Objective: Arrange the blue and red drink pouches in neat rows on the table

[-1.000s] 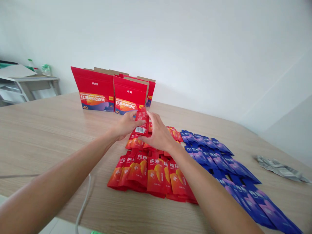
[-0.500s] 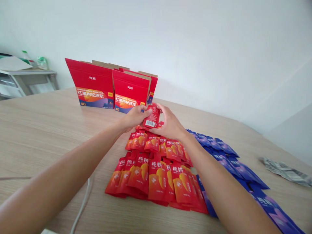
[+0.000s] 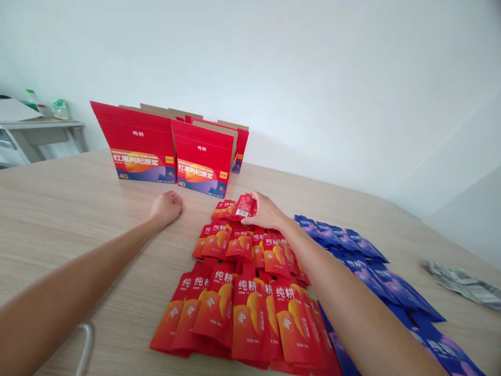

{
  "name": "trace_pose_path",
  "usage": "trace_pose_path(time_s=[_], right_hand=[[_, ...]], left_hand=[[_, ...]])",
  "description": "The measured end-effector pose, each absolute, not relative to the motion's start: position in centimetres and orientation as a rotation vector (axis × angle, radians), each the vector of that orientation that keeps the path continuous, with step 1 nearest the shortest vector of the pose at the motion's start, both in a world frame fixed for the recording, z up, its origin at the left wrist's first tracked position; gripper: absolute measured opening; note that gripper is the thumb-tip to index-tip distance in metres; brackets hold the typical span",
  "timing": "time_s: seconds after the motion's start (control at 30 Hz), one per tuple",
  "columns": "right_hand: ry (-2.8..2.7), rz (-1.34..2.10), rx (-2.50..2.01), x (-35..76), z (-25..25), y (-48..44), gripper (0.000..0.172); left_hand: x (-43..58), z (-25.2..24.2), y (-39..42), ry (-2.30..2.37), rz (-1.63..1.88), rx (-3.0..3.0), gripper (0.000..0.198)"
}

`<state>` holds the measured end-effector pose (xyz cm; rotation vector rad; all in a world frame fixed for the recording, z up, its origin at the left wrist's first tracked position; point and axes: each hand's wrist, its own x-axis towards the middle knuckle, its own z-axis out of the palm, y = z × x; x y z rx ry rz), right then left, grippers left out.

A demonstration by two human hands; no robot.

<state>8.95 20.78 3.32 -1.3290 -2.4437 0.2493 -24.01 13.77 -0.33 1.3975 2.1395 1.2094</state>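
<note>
My right hand (image 3: 268, 211) has its thumb and fingers around a red drink pouch (image 3: 244, 205), back side up with a white barcode label. That pouch is at the far row of red pouches, against others lying there. My left hand (image 3: 167, 207) rests on the table to the left, fingers curled in and nothing seen in them. Nearer to me lie overlapping rows of red pouches (image 3: 217, 305) with orange fruit prints, fronts up. Under and beyond my right forearm are rows of blue pouches (image 3: 358, 266).
Red and blue cartons (image 3: 136, 141) with raised flaps stand at the back left, several together. A striped grey cloth (image 3: 464, 282) lies at the right. A white cable (image 3: 84, 350) is at the front left. A side desk (image 3: 43, 133) holds a bottle and papers.
My left hand has let go of the red pouch and moved left and down to the table. My right hand has lowered the pouch onto the far row. The view has shifted slightly.
</note>
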Motion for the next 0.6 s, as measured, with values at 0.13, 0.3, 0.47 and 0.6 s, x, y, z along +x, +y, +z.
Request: trace_pose_path(time_s=[0.13,0.3,0.47,0.6], right_hand=[[-2.483,0.297,-1.341,8.2,3.0,21.5,0.114],[-2.516,0.332,-1.373,7.8,2.4,22.2,0.116],[-2.548,0.354,-1.417,7.6,2.1,22.3,0.115],[-2.551,0.362,-1.432,7.6,1.9,22.3,0.113]], left_hand=[[-25.3,-0.7,12.6,2.202,1.13,1.558,0.005],[-25.5,-1.3,12.1,2.211,1.077,1.658,0.011],[-25.5,-1.5,12.2,2.209,1.049,1.694,0.012],[-25.4,-1.4,12.2,2.209,1.039,1.701,0.012]])
